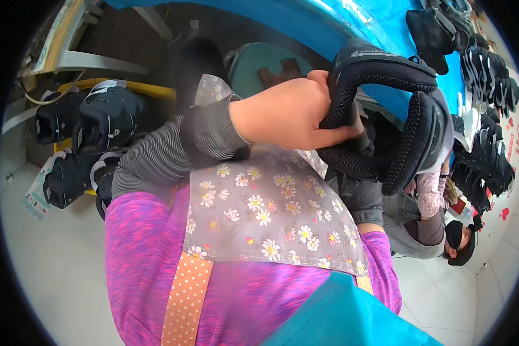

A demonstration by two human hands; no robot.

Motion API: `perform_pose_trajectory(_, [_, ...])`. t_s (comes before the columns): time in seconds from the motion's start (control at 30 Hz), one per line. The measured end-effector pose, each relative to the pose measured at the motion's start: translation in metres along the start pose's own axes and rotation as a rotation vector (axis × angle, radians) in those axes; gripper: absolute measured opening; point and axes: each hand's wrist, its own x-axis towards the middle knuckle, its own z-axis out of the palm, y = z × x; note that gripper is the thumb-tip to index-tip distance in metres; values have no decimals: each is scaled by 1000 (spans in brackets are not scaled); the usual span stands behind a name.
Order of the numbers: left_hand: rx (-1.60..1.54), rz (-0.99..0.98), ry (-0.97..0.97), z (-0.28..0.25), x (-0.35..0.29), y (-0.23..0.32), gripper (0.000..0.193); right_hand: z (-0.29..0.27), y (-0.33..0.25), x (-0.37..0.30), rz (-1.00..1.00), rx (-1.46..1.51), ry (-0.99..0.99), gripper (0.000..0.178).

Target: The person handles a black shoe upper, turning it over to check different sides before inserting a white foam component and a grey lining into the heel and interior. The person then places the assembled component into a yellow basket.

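A black padded boot [418,135] with a thick mesh-lined collar is held up at the right of the middle, its opening turned toward me. My left hand [291,112] is closed on the near-left edge of that collar, with the thumb reaching into the opening. The striped grey sleeve [173,144] of my left arm runs up from the lower left. Behind the boot, my right sleeve [360,202] shows below the collar. The boot hides my right hand, so its fingers cannot be made out.
Several black boots [109,115] sit at the left in a yellow-edged crate [161,89]. A blue-covered table [282,17] crosses the top, with more black boots [432,34] at its right. A green stool [259,63] stands below it. Another person [427,230] works at the right.
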Motion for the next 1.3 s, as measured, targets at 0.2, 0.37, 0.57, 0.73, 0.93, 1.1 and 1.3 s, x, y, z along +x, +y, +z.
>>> perform_pose_trajectory(0.2, [93,-576,-137,-21,-2,21,47,-2,6,-3,17,8,17,28])
perform_pose_trajectory(0.37, [-27,-336,167,-18,3,5,46,0,11,-5,54,45,21,28])
perform_pose_trajectory(0.57, [-637,-388,99,-15,4,2,32,4,22,-5,114,101,11,27])
perform_pose_trajectory(0.73, [-483,-440,20,-26,-4,-31,40,-4,16,2,65,88,100,27])
perform_pose_trajectory(0.93, [-125,56,262,8,3,-32,123,7,9,34,104,703,-322,22])
perform_pose_trajectory(1.1, [-302,182,466,13,30,-21,122,9,22,21,4,184,39,31])
perform_pose_trajectory(1.3, [-383,-3,628,-3,38,-11,70,21,21,16,58,-310,166,47])
